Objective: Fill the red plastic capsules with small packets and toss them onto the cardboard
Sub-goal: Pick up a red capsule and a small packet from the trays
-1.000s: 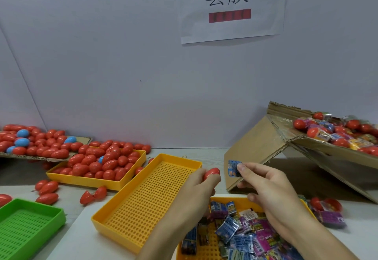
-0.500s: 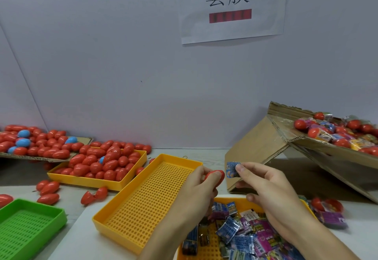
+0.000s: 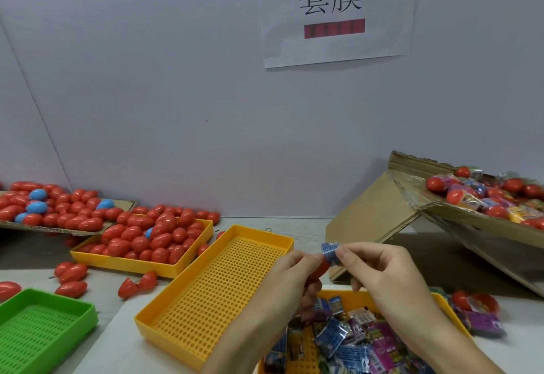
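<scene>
Left hand [image 3: 291, 276] grips a red plastic capsule [image 3: 323, 264] at near centre; right hand [image 3: 379, 270] pinches a small blue foil packet [image 3: 330, 251] at its mouth. Best practice: keep the opening upturned and seat the packet fully before tossing onto the far-left brown cardboard sheet [image 3: 122, 205].

A packing workstation: trays [image 3: 141, 258] of red capsules [image 3: 159, 238], labelled partition sign [image 3: 335, 11].

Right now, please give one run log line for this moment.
left hand: holds red capsule | right hand: pinches blue packet at capsule | step: filling, not tossed
</scene>
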`<state>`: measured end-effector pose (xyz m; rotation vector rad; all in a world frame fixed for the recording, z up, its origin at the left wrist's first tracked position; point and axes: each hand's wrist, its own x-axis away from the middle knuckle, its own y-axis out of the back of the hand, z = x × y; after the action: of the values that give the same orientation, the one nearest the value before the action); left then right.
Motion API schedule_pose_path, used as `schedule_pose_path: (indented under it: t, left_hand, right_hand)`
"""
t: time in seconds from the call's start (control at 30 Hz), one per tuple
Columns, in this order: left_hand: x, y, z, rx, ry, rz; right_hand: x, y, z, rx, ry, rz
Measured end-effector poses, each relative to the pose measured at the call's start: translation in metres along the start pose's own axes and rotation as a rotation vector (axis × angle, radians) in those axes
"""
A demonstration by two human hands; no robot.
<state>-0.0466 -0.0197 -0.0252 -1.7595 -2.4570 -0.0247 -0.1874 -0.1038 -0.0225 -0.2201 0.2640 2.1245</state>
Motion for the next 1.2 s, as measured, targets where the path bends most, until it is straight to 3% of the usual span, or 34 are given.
schedule_pose_path:
  t: [0.6,1.2]
  left_hand:
    - [0.008,-0.004,-0.005,0.217,0.004,0.123]
    - [0.012,-0.003,-0.008,0.224,-0.064,0.193]
  right_hand:
    - [0.002,-0.001,0.001,0.091,0.139,-0.035]
    - [-0.002,0.005,-0.001,0.022,0.240,-0.056]
